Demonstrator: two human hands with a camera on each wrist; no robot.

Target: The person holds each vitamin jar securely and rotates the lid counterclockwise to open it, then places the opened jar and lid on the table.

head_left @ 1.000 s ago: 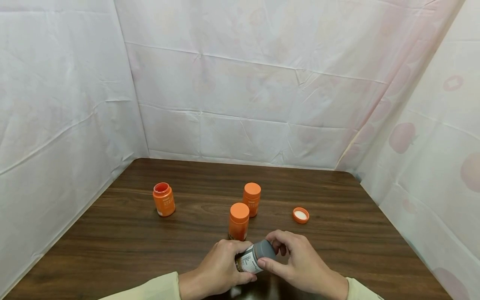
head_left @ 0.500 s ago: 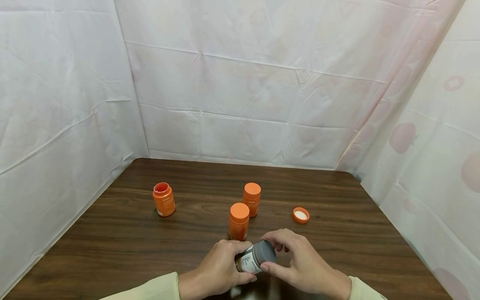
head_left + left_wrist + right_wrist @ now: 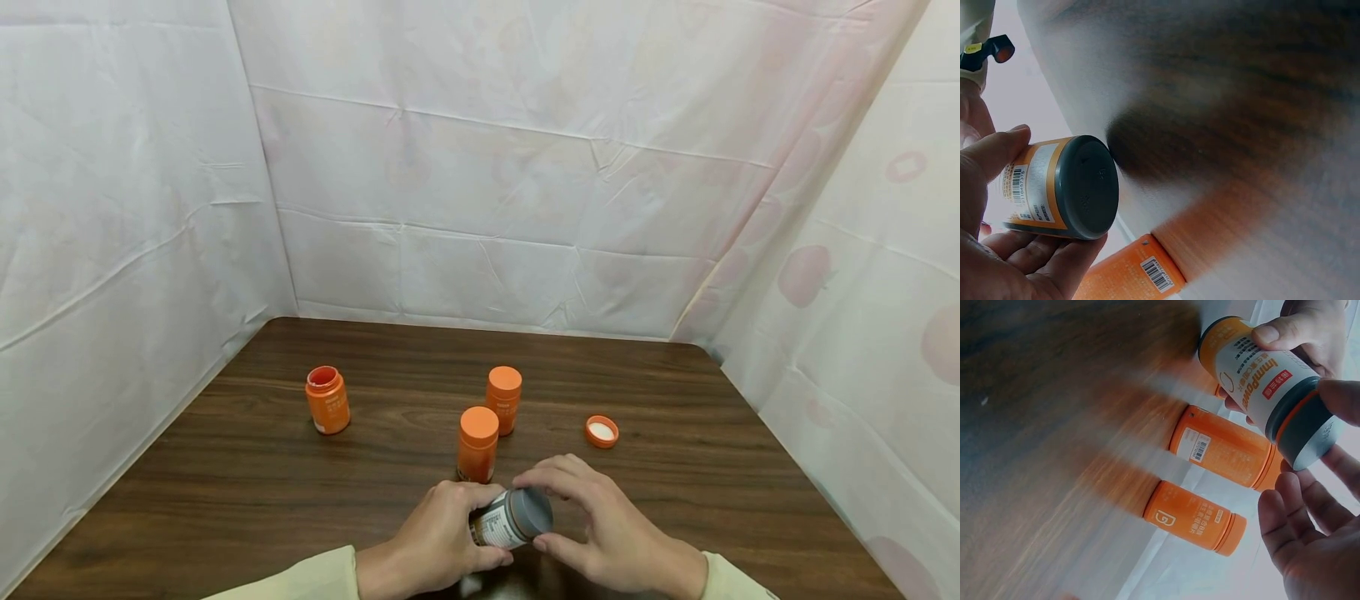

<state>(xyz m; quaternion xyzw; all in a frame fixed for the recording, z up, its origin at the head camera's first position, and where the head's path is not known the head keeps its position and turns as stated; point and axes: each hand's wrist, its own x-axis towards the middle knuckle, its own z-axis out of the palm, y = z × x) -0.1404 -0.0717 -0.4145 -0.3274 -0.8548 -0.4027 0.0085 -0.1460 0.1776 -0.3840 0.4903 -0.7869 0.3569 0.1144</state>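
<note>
We see pale, creased sheeting (image 3: pixel 480 175) rising behind the work and along both sides, with faded pink shapes printed on the right-hand part. Below it spreads the worktop (image 3: pixel 225 500), dark brown with a streaked wood grain. Pale yellow sleeves (image 3: pixel 296 575) reach in at its near edge.

We see the left hand (image 3: pixel 438 533) clamped round the body of a grey-lidded bottle (image 3: pixel 497 522), thumb on one side and fingers on the other. The right hand (image 3: pixel 611 533) pinches the grey lid (image 3: pixel 531 511) between thumb and fingertips. The bottle lies tilted between the two hands at the near side of the worktop, its lid end toward the right; we cannot tell whether its base touches the wood. On its label we can read "ImmiPower".

Three orange bottles stand upright. We find a nearer capped one (image 3: pixel 477 454) just beyond the left hand, a farther capped one (image 3: pixel 504 400) close behind it and slightly to the right, and an uncapped one (image 3: pixel 328 404) well apart on the left, its mouth showing.

Smallest, we note a loose orange cap (image 3: pixel 602 432) beyond the right hand, lying with its white inside facing up.
</note>
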